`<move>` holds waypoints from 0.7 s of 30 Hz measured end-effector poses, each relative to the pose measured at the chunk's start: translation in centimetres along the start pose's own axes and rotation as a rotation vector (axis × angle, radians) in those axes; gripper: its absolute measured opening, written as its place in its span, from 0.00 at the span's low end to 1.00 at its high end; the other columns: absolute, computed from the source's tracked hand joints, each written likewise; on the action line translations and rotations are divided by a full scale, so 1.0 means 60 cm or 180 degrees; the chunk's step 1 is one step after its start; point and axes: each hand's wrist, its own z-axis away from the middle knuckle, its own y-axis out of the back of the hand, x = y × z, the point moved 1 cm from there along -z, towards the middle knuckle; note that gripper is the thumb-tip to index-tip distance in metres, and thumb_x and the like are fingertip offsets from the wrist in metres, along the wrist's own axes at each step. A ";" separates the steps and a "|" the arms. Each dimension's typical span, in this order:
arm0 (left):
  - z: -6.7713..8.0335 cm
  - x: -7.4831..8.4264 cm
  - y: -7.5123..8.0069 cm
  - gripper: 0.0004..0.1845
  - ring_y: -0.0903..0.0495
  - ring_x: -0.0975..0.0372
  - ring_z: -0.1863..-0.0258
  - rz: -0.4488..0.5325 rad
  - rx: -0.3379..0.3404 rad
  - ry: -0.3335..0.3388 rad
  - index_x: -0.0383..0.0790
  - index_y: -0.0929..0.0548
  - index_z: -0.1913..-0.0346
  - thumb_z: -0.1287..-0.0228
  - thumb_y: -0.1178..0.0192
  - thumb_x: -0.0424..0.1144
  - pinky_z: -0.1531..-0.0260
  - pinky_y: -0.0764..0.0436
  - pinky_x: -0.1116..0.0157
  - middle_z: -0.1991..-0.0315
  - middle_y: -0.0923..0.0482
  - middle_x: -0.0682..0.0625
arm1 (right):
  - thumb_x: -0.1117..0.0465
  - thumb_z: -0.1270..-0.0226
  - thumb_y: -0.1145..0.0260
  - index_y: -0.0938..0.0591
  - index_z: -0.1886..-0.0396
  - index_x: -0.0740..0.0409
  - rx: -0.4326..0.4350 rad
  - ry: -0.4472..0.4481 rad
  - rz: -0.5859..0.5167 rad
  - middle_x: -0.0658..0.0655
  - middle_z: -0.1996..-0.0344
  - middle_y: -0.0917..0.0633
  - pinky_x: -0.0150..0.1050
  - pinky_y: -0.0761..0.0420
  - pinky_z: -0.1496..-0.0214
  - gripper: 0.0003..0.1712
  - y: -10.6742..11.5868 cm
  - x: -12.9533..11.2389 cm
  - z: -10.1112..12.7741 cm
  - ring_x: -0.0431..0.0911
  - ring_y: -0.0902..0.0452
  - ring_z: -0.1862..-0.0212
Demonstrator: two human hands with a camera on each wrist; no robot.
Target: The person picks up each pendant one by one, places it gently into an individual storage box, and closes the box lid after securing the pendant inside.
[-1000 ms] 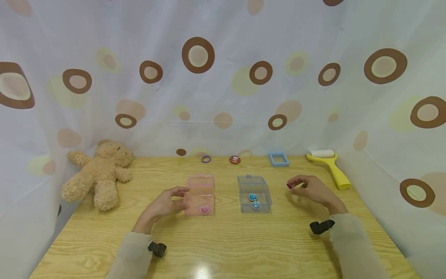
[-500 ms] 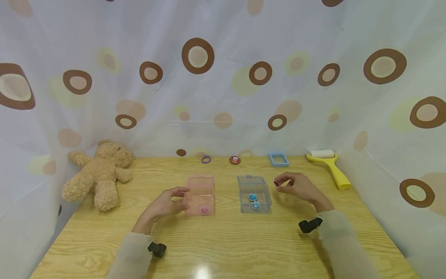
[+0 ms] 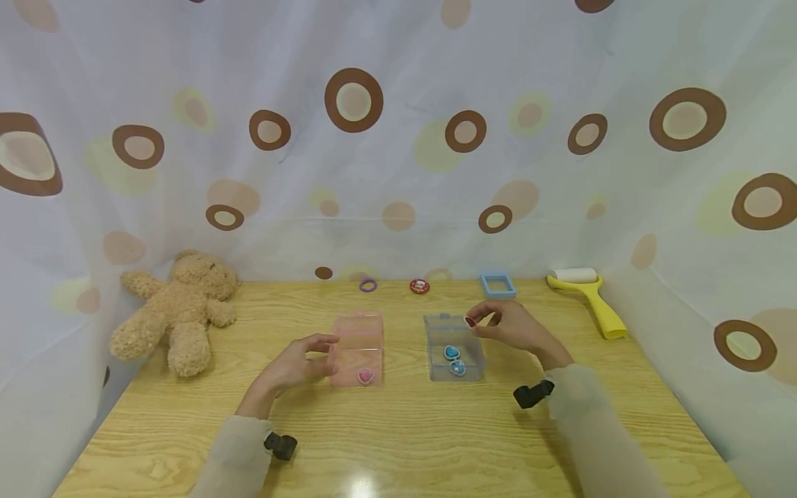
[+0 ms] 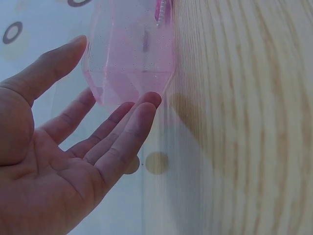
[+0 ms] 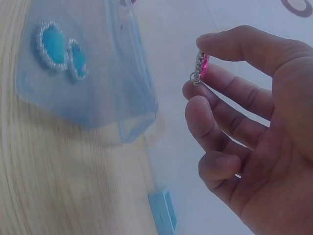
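My right hand (image 3: 513, 325) pinches a pink gem pendant (image 5: 202, 66) with a silver beaded rim and a small ring between thumb and fingers. It is above the right rear of an open clear blue plastic box (image 3: 438, 375), where two blue gem pendants (image 3: 454, 360) lie. My left hand (image 3: 299, 363) is beside an open clear pink plastic box (image 3: 349, 379), its relaxed fingertips right at the box's left side. Inside that box lies a pink heart pendant (image 3: 366, 375); the left wrist view shows only part of it at the top.
A teddy bear (image 3: 187, 304) lies at the left. Along the back are a purple ring (image 3: 368, 280), a red round piece (image 3: 420, 286), a light blue square frame (image 3: 498, 294) and a yellow-handled lint roller (image 3: 600, 308). A patterned curtain (image 3: 398, 173) borders the wooden table (image 3: 398, 436).
My right hand has moved left with the pink pendant, from the table right of the blue box to over that box's rear. The left hand has stayed in place.
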 end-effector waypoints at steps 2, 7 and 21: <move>-0.001 0.000 0.000 0.30 0.21 0.42 0.41 0.0000 0.0008 0.0015 0.35 0.31 0.29 0.32 0.36 0.34 0.53 0.16 0.58 0.34 0.32 0.30 | 0.56 0.35 0.28 0.15 0.50 0.50 -0.0027 0.0019 -0.0027 0.52 0.57 0.14 0.37 0.21 0.62 0.15 -0.005 -0.009 -0.005 0.45 0.22 0.66; 0.000 -0.001 0.000 0.30 0.21 0.44 0.42 0.0000 0.0009 0.0019 0.36 0.30 0.29 0.33 0.35 0.34 0.54 0.16 0.58 0.34 0.31 0.31 | 0.55 0.36 0.28 0.15 0.50 0.48 -0.0118 0.0057 -0.0054 0.51 0.57 0.15 0.38 0.21 0.63 0.15 -0.020 -0.029 -0.019 0.45 0.23 0.66; 0.004 0.004 0.001 0.31 0.21 0.46 0.42 -0.0011 0.0022 -0.0024 0.38 0.30 0.29 0.33 0.35 0.36 0.54 0.16 0.58 0.34 0.30 0.32 | 0.53 0.37 0.28 0.15 0.52 0.40 -0.0248 0.0201 -0.0157 0.47 0.58 0.15 0.38 0.20 0.65 0.13 -0.077 -0.088 -0.058 0.44 0.21 0.68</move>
